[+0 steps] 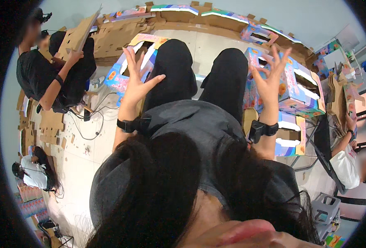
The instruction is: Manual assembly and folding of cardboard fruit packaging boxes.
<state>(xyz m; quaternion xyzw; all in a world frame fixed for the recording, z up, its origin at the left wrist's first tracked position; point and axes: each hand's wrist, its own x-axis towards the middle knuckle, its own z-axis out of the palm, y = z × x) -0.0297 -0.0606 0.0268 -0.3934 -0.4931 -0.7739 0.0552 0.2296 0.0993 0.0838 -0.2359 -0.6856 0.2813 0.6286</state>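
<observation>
My left hand (137,80) is raised beside my left knee, fingers spread and palm bare. Just behind it stands a colourful printed cardboard box (119,76) with a cut-out in its top. On the other side my right hand (270,76) is held up in the same way, its fingers apart and holding nothing. Behind and beside that hand is a larger blue and pink printed box (292,78) with a slot-like opening. Whether either hand touches a box cannot be made out. Each wrist wears a black strap with a small device.
Flattened brown cardboard (117,39) lies along the far wall. At left a seated person (46,78) handles a cardboard sheet (77,35). Another box (290,136) stands below my right wrist. Cables (86,128) cross the floor at left. A grey plastic stool (325,208) is at lower right.
</observation>
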